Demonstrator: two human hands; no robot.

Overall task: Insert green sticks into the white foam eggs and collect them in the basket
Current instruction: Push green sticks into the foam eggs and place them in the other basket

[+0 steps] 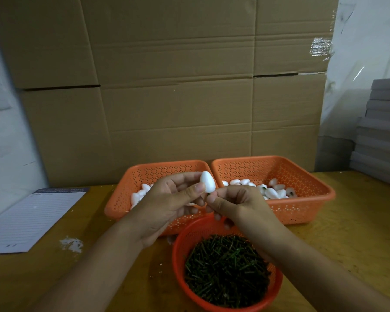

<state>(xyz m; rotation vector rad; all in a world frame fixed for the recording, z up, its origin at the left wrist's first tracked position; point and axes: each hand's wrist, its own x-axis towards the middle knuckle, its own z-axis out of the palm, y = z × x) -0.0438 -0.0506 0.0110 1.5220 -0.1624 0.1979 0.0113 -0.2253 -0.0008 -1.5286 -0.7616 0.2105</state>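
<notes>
My left hand [167, 199] pinches a white foam egg [208, 181] between thumb and fingers, pointed end up, above the two baskets. My right hand [236, 206] pinches a green stick [208, 194] right under the egg; only a sliver of the stick shows. A round red basket [277, 287] full of green sticks [225, 266] sits near me. The left orange basket [122, 194] holds plain foam eggs. The right orange basket [313, 188] holds eggs, some with green sticks in them.
A lined notepad [29, 221] lies at the left on the wooden table [347, 233]. White foam crumbs [72, 243] lie beside it. Big cardboard boxes [178, 97] stand close behind the baskets. Grey stacked sheets [381, 131] stand at the right.
</notes>
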